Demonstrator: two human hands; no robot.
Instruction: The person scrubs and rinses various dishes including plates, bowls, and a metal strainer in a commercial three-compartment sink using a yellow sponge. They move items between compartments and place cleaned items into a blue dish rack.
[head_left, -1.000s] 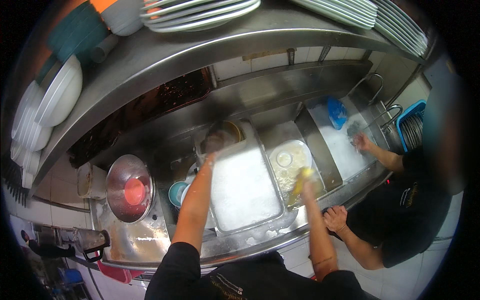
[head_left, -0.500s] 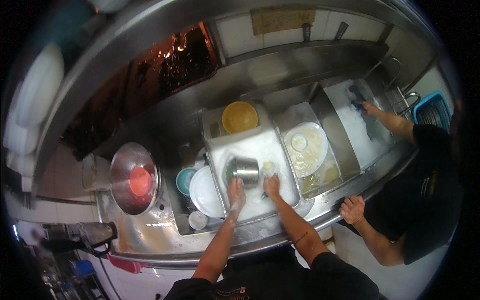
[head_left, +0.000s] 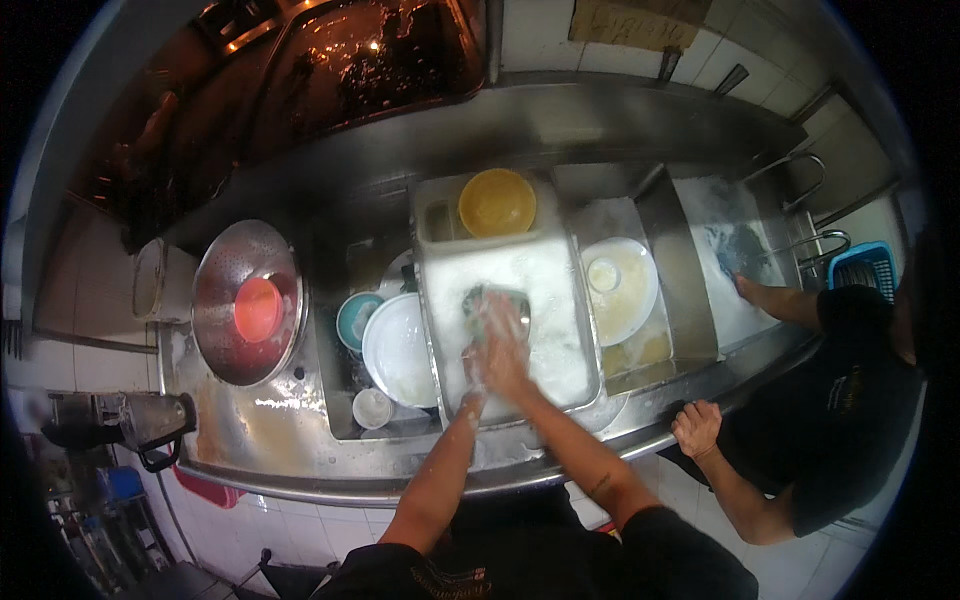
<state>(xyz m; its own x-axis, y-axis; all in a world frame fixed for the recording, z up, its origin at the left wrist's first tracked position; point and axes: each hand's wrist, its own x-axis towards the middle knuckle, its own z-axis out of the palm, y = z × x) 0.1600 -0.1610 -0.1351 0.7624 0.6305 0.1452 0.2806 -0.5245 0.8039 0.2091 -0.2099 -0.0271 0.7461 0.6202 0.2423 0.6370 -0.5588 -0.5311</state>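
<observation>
A round stainless steel pot [head_left: 527, 308] sits in the white suds of a rectangular metal tub [head_left: 592, 345], with greenish liquid or sheen at its mouth. My left hand [head_left: 472, 374] is at the pot's near left side and appears to grip it, its fingers partly hidden behind my other hand. Over the mouth of the pot is my right hand [head_left: 503, 345], smeared by motion. Whether its fingers hold anything does not show. A yellow bowl [head_left: 497, 203] rests at the far end of the tub.
Left of the tub are a white plate [head_left: 400, 345], a teal bowl [head_left: 357, 318] and a small white cup [head_left: 372, 408]. A steel colander [head_left: 215, 300] holds a red bowl [head_left: 258, 310]. Rightward, a white dish [head_left: 640, 290] lies in a basin; a co-worker's hand [head_left: 740, 284] reaches into a sudsy sink.
My right hand has moved left from the suds onto the pot. The pot has tilted so its mouth faces up more. The view has shifted, and the co-worker's reaching hand has come nearer.
</observation>
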